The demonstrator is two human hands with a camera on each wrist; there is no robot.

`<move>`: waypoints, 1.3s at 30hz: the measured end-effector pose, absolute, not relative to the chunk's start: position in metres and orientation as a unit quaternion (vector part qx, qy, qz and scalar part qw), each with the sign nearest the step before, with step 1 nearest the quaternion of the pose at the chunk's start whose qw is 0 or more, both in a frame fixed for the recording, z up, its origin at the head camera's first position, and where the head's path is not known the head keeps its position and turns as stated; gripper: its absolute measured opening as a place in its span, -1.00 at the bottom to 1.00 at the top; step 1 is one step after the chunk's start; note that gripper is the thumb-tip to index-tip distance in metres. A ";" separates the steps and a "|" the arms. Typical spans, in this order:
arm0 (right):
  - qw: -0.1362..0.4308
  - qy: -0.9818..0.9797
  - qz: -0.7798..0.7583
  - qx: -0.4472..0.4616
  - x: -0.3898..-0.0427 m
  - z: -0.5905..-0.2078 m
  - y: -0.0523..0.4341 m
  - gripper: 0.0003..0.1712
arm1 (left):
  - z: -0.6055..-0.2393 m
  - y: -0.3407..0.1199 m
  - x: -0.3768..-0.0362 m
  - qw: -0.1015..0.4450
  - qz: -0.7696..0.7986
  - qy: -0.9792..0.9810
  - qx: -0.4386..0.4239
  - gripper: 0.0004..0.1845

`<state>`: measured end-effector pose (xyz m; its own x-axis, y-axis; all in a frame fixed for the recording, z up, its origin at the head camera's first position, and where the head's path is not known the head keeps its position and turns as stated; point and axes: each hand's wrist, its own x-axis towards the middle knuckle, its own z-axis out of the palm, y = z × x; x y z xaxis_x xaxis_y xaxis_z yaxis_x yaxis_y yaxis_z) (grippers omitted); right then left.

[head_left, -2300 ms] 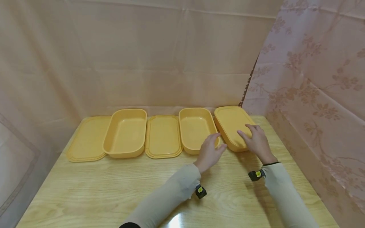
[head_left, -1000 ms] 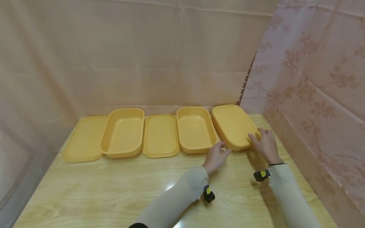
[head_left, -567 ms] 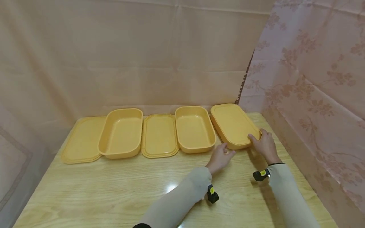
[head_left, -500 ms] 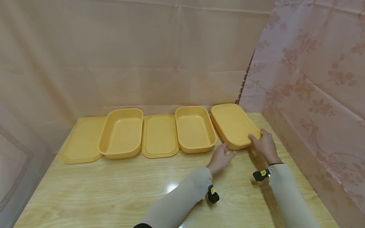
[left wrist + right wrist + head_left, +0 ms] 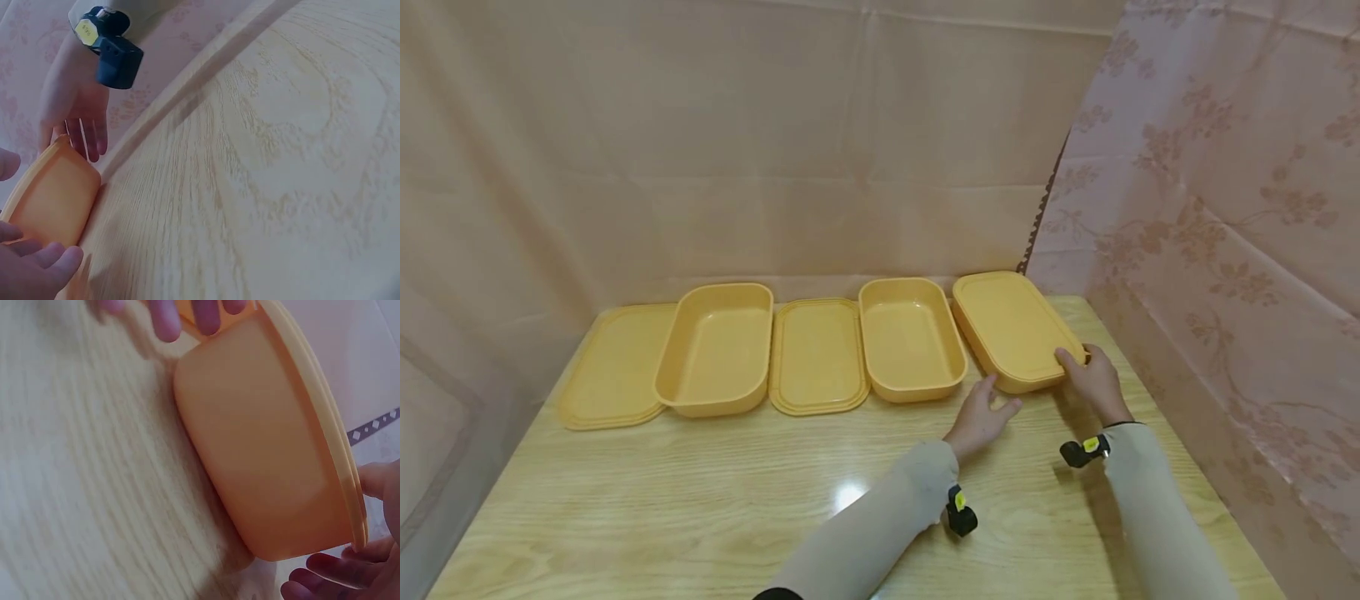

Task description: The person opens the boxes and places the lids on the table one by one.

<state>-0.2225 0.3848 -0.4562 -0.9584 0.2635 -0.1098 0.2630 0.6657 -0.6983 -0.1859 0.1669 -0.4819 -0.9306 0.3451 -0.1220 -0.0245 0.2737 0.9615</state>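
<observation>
A yellow lidded food container (image 5: pixel 1018 325) stands at the right end of the row, its lid on. My right hand (image 5: pixel 1093 379) pinches its near right corner, thumb on top of the lid and fingers curled under the rim. In the right wrist view, the lid's edge on the container (image 5: pixel 262 444) lies between that thumb and the fingers (image 5: pixel 337 575). My left hand (image 5: pixel 981 417) is beside the near left corner, fingers loosely spread and holding nothing. The left wrist view shows its fingertips (image 5: pixel 62 262) close to the container's side (image 5: pixel 62 187).
Left of it stand a smaller open container (image 5: pixel 913 342), a flat lid (image 5: pixel 820 358), a larger open container (image 5: pixel 718 350) and another flat lid (image 5: pixel 613 367), all yellow. They line the back of the wooden table (image 5: pixel 700 500), against a cloth curtain (image 5: pixel 850 150). A floral curtain (image 5: pixel 1240 250) hangs at right.
My right hand has gone from over the lid to the container's near right corner and grips it there. My left hand has moved right and nearer, away from the smaller open container.
</observation>
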 end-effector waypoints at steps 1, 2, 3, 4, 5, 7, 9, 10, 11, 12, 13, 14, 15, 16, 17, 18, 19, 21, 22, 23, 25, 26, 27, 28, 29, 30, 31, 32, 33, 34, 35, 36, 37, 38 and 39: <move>0.002 -0.910 0.387 -0.146 -0.224 -0.456 0.385 -0.05 | -0.483 0.167 -0.186 0.157 0.596 0.781 0.103 -0.27; 0.002 -0.908 0.392 -0.148 -0.224 -0.456 0.386 -0.07 | -0.483 0.167 -0.186 0.157 0.598 0.779 0.103 -0.27; 0.002 -0.907 0.395 -0.148 -0.225 -0.456 0.386 -0.09 | -0.483 0.167 -0.186 0.157 0.599 0.778 0.104 -0.27; 0.004 -0.905 0.399 -0.149 -0.226 -0.456 0.386 -0.11 | -0.484 0.168 -0.186 0.155 0.600 0.778 0.105 -0.27; 0.007 -0.903 0.402 -0.150 -0.226 -0.456 0.386 -0.14 | -0.484 0.168 -0.187 0.153 0.601 0.777 0.106 -0.27; 0.010 -0.899 0.410 -0.150 -0.226 -0.456 0.386 -0.18 | -0.483 0.168 -0.187 0.150 0.600 0.778 0.109 -0.28; 0.015 -0.894 0.421 -0.151 -0.226 -0.455 0.386 -0.22 | -0.482 0.168 -0.188 0.149 0.601 0.778 0.111 -0.28; 0.016 -0.891 0.428 -0.152 -0.226 -0.455 0.386 -0.23 | -0.482 0.168 -0.188 0.149 0.601 0.777 0.112 -0.28; 0.017 -0.888 0.433 -0.153 -0.226 -0.455 0.386 -0.23 | -0.482 0.168 -0.188 0.149 0.602 0.776 0.113 -0.28; 0.017 -0.886 0.437 -0.155 -0.226 -0.455 0.385 -0.24 | -0.481 0.168 -0.188 0.150 0.602 0.776 0.112 -0.28; 0.017 -0.884 0.441 -0.156 -0.226 -0.454 0.385 -0.25 | -0.481 0.168 -0.189 0.151 0.603 0.776 0.112 -0.28; 0.018 -0.881 0.446 -0.158 -0.226 -0.454 0.385 -0.26 | -0.481 0.168 -0.189 0.152 0.603 0.775 0.112 -0.28; 0.018 -0.880 0.448 -0.158 -0.226 -0.454 0.385 -0.27 | -0.481 0.168 -0.189 0.153 0.603 0.775 0.111 -0.28; 0.019 -0.878 0.451 -0.159 -0.226 -0.454 0.385 -0.28 | -0.481 0.168 -0.189 0.154 0.603 0.774 0.111 -0.28; 0.019 -0.877 0.453 -0.160 -0.227 -0.454 0.385 -0.28 | -0.481 0.168 -0.189 0.155 0.603 0.774 0.111 -0.28; 0.019 -0.874 0.457 -0.161 -0.227 -0.454 0.386 -0.29 | -0.481 0.168 -0.189 0.156 0.604 0.774 0.110 -0.28; 0.019 -0.873 0.460 -0.161 -0.228 -0.455 0.386 -0.30 | -0.481 0.168 -0.189 0.157 0.605 0.773 0.110 -0.28; 0.019 -0.869 0.467 -0.163 -0.228 -0.456 0.387 -0.31 | -0.481 0.168 -0.189 0.158 0.606 0.772 0.109 -0.28; 0.018 -0.866 0.472 -0.164 -0.229 -0.456 0.387 -0.31 | -0.480 0.168 -0.189 0.158 0.606 0.772 0.109 -0.28; 0.017 -0.864 0.475 -0.166 -0.229 -0.456 0.387 -0.31 | -0.480 0.168 -0.189 0.159 0.605 0.773 0.107 -0.27; 0.016 -0.861 0.480 -0.171 -0.229 -0.456 0.386 -0.32 | -0.480 0.168 -0.189 0.157 0.604 0.774 0.108 -0.26; 0.017 -0.858 0.483 -0.171 -0.230 -0.456 0.386 -0.32 | -0.480 0.167 -0.189 0.157 0.603 0.775 0.107 -0.26; 0.016 -0.857 0.485 -0.174 -0.230 -0.455 0.386 -0.32 | -0.479 0.167 -0.189 0.156 0.603 0.775 0.108 -0.26; 0.015 -0.855 0.488 -0.176 -0.230 -0.455 0.385 -0.33 | -0.479 0.167 -0.189 0.155 0.602 0.776 0.109 -0.25; 0.015 -0.853 0.491 -0.178 -0.230 -0.455 0.385 -0.33 | -0.479 0.166 -0.189 0.153 0.603 0.775 0.108 -0.25; 0.014 -0.851 0.493 -0.180 -0.230 -0.454 0.385 -0.33 | -0.478 0.166 -0.188 0.151 0.606 0.773 0.109 -0.25; 0.013 -0.850 0.495 -0.180 -0.230 -0.454 0.384 -0.33 | -0.477 0.166 -0.188 0.151 0.609 0.771 0.108 -0.26; 0.012 -0.849 0.497 -0.180 -0.230 -0.454 0.384 -0.33 | -0.477 0.166 -0.188 0.152 0.613 0.768 0.105 -0.26; 0.011 -0.848 0.498 -0.182 -0.230 -0.453 0.384 -0.33 | -0.477 0.165 -0.188 0.152 0.618 0.764 0.103 -0.26; 0.011 -0.848 0.498 -0.182 -0.229 -0.453 0.383 -0.33 | -0.477 0.165 -0.188 0.153 0.623 0.761 0.100 -0.25; 0.012 -0.848 0.498 -0.183 -0.229 -0.453 0.383 -0.33 | -0.477 0.165 -0.188 0.154 0.627 0.757 0.098 -0.26; 0.012 -0.847 0.498 -0.182 -0.229 -0.453 0.383 -0.33 | -0.477 0.165 -0.188 0.155 0.630 0.755 0.096 -0.26; 0.013 -0.847 0.500 -0.182 -0.229 -0.454 0.382 -0.34 | -0.477 0.165 -0.188 0.156 0.632 0.753 0.094 -0.26; 0.014 -0.845 0.502 -0.183 -0.229 -0.454 0.382 -0.34 | -0.478 0.164 -0.187 0.156 0.634 0.752 0.092 -0.26; 0.015 -0.844 0.504 -0.185 -0.229 -0.454 0.381 -0.35 | -0.478 0.164 -0.187 0.156 0.635 0.751 0.092 -0.27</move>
<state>-0.2287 0.3812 -0.4539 -0.9308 0.3280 -0.1613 0.2976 0.4242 -0.8552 -0.1873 0.1641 -0.4777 -0.9344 0.3367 -0.1166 -0.0591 0.1764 0.9825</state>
